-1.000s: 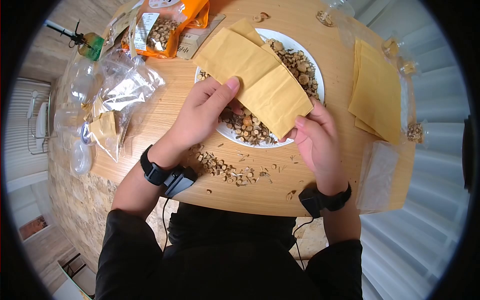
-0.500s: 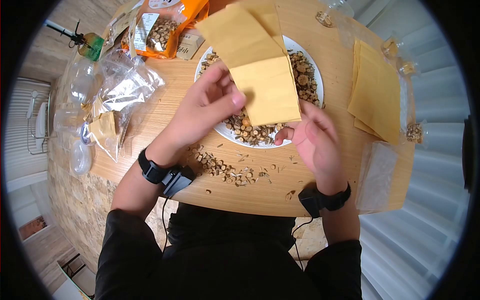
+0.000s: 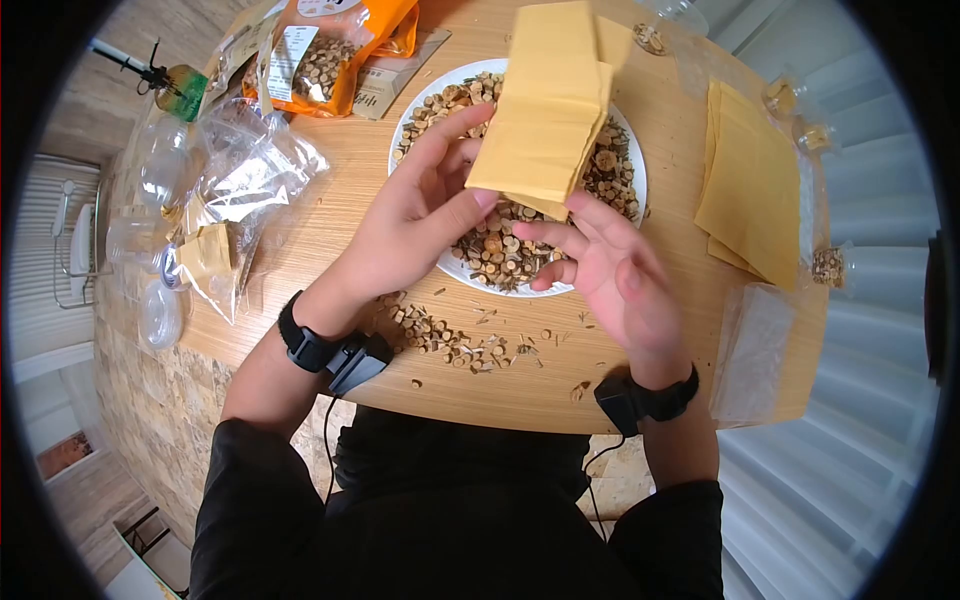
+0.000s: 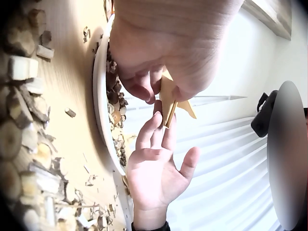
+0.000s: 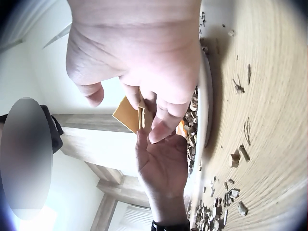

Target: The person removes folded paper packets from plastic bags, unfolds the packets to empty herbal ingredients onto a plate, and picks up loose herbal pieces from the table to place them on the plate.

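In the head view my left hand (image 3: 415, 215) pinches a small stack of yellow-brown paper sheets or flat bags (image 3: 545, 120) by its lower left edge, thumb in front and fingers behind. The stack stands tilted above a white plate (image 3: 641, 165) heaped with dried, sliced herb pieces (image 3: 490, 255). My right hand (image 3: 620, 275) has its fingers spread and loosely bent, palm up, the index fingertip right at the stack's lower corner. From the left wrist view, the folded paper edge (image 4: 169, 115) shows between the left thumb and fingers, above the right fingertips.
Loose herb bits (image 3: 450, 335) lie on the table in front of the plate. At the right are more yellow-brown paper pieces (image 3: 755, 185), clear film bags (image 3: 757, 350) and small jars (image 3: 830, 265). An orange bag (image 3: 370, 50) and clear plastic packaging (image 3: 255, 160) sit at the left.
The paper stack has swung from a slanted position to nearly upright, its top moving right. My right hand has let go of its corner and spread its fingers; the left keeps its pinch.
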The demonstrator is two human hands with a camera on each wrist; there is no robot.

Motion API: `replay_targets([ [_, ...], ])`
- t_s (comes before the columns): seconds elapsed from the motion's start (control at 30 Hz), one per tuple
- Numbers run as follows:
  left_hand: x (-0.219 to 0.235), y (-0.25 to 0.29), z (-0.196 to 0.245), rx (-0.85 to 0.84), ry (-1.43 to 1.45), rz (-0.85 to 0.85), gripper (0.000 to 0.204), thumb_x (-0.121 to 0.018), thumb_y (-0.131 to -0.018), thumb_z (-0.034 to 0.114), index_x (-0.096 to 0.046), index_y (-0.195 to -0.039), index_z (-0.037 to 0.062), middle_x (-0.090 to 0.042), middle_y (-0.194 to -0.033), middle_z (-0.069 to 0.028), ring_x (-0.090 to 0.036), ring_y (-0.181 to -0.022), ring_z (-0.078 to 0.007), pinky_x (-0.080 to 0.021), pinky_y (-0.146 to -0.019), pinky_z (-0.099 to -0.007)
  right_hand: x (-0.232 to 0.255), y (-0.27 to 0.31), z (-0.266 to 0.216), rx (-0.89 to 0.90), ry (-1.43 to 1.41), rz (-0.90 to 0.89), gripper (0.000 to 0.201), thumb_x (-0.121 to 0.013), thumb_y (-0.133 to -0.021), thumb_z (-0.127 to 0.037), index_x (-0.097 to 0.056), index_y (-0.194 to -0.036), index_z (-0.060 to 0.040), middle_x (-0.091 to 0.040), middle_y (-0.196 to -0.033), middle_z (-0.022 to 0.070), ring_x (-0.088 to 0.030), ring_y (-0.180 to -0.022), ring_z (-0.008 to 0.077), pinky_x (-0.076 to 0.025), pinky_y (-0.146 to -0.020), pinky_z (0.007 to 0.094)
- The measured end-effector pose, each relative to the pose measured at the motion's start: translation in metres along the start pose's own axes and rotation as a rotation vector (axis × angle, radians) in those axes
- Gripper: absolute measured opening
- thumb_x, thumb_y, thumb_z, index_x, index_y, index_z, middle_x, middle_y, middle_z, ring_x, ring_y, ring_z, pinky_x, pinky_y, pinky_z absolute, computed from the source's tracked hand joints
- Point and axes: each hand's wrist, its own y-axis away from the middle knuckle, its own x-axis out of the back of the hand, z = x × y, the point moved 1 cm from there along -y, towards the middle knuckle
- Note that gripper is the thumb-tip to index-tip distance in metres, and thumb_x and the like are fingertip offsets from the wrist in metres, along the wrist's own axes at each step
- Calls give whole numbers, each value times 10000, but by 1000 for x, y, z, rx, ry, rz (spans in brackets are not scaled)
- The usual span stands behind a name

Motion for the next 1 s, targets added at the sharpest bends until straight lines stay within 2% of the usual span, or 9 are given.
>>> replay_targets([
  [0.13,5,0,-3,-37,-34,-22,527,-492,-916,100,-261,-1387,55,-487,-1220,-83,-491,-1003,-114,-432,-771,-239,1,1,1,14,11,24,787,-574,-844,-435,-270,-1366,69,-368,-1376,166,-405,-1235,287,-437,-861,355],
  [0.23,8,4,-6,7,-5,106,415,-468,-946,212,-387,-1302,16,-532,-1153,-76,-513,-927,-109,-428,-746,-236,3,2,1,20,15,-14,731,-556,-861,-410,-306,-1351,72,-402,-1346,169,-424,-1222,277,-437,-863,354],
  [0.3,15,7,-12,206,127,215,391,-446,-958,303,-481,-1182,-16,-578,-1064,-77,-534,-845,-116,-432,-736,-247,4,2,1,14,95,-13,733,-511,-877,-463,-311,-1346,64,-390,-1364,168,-427,-1217,332,-453,-817,369],
  [0.4,10,3,-4,83,152,169,440,-419,-960,380,-514,-1110,-22,-598,-1006,-92,-546,-804,-134,-437,-729,-266,7,2,2,-3,80,-24,723,-505,-881,-463,-319,-1339,64,-401,-1350,178,-438,-1208,332,-456,-807,365],
  [0.53,7,4,-2,93,180,144,465,-403,-959,412,-530,-1097,-14,-595,-1020,-96,-548,-824,-144,-439,-730,-277,7,3,3,-8,44,37,749,-543,-863,-458,-282,-1361,38,-362,-1373,189,-446,-1199,332,-457,-800,360],
  [0.6,3,5,0,129,205,126,467,-409,-956,421,-546,-1076,-10,-595,-1020,-89,-550,-835,-152,-439,-740,-281,4,2,0,54,-40,44,688,-546,-873,-260,-196,-1408,-7,-310,-1405,167,-455,-1189,295,-461,-808,346],
  [0.7,7,9,-6,167,181,19,468,-410,-955,423,-544,-1076,-9,-594,-1015,-79,-547,-840,-146,-439,-757,-280,0,0,-2,82,-26,55,728,-557,-859,-161,-125,-1433,-46,-242,-1442,157,-452,-1185,273,-467,-804,338],
  [0.8,8,14,-7,168,-11,-46,440,-430,-953,406,-541,-1082,0,-587,-986,-67,-541,-831,-136,-440,-767,-272,-6,1,-4,106,30,101,719,-539,-856,-73,-115,-1437,-51,-238,-1445,155,-457,-1164,244,-470,-810,336],
  [1.0,1,15,-1,184,-7,-70,341,-482,-948,324,-545,-1069,11,-575,-924,-42,-538,-816,-121,-448,-756,-261,-5,0,-1,128,189,157,674,-475,-872,11,-114,-1437,-59,-355,-1370,139,-505,-1057,187,-485,-784,317],
])
